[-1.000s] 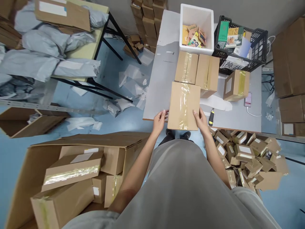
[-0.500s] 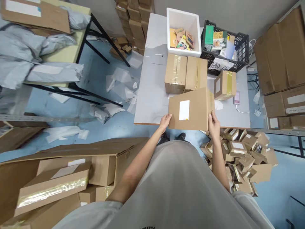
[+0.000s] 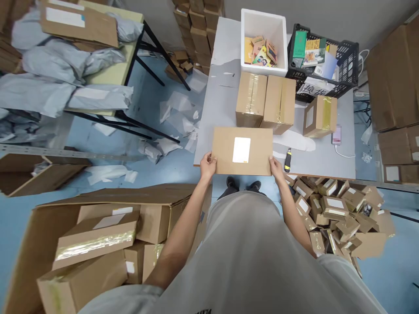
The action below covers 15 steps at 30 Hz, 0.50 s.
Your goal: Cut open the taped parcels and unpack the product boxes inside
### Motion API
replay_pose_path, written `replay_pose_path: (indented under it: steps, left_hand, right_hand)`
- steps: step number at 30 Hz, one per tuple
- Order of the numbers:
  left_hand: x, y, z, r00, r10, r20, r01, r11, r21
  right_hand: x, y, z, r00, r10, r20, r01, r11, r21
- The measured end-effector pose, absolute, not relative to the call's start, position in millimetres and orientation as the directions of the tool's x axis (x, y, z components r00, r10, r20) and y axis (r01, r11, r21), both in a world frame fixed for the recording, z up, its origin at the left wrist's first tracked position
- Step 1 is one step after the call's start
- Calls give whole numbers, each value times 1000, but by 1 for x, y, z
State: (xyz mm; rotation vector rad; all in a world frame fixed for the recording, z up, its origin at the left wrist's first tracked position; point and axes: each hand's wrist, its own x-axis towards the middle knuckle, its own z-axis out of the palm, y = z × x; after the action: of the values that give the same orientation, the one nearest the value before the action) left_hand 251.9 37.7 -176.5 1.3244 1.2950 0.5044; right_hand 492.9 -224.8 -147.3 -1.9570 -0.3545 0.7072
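Note:
I hold a brown cardboard box (image 3: 255, 150) with a white label on its upper face at the near edge of the grey table (image 3: 221, 109). My left hand (image 3: 207, 165) grips its left end. My right hand (image 3: 276, 168) grips its right end. Both hands are closed on the box. A black and yellow utility knife (image 3: 287, 159) lies on the table just right of the box.
Two taped boxes (image 3: 266, 103) and a smaller one (image 3: 320, 116) stand behind. A white foam bin (image 3: 263, 26), a black crate (image 3: 347, 65) and a phone (image 3: 337, 134) are farther back. Small boxes (image 3: 337, 213) are heaped on the floor right; a big open carton (image 3: 98, 244) sits left.
The box has been turned from its taped face to its labelled face and shifted left, now lying flat at the table's near edge. Both hands stayed on its ends.

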Motion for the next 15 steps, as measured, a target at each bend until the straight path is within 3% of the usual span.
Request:
replay_pose_path:
  steps: [7,15]
  left_hand:
    - [245,21,-170,306,868,-392,415,248,875]
    - [268,-22,-102,526,846,-86,500,-226,836]
  right_hand:
    - [473,-210,-179,884,373,-281,-22,-567,-824]
    - [505,-246,-173,934,302,-189,48,-632,-773]
